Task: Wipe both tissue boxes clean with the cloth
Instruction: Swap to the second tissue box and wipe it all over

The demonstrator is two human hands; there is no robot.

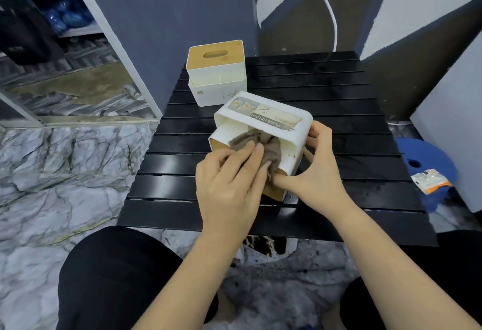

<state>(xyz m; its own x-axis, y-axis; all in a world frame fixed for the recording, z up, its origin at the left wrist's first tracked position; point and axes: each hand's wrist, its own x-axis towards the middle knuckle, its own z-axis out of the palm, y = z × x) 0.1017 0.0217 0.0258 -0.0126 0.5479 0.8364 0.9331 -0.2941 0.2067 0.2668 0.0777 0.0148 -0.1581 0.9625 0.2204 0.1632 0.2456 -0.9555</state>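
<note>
A white tissue box (271, 118) with a "TISSUE HOLDER" label lies tipped on its side in the middle of the black slatted table (339, 100), its wooden lid facing me. My right hand (313, 173) grips its right end, fingers over the top and thumb under the near edge. My left hand (229, 181) presses a brown cloth (260, 144) against the box's near side with straight fingers. A second white tissue box (216, 79) with a wooden slotted lid stands upright at the table's far left corner, untouched.
A blue stool (422, 162) with a small packet (430, 179) on it stands right of the table. A white cable (331, 11) hangs on the wall behind. Shelving (52, 16) is at the far left. The marble floor (65, 173) lies to the left, and my knees are below the table edge.
</note>
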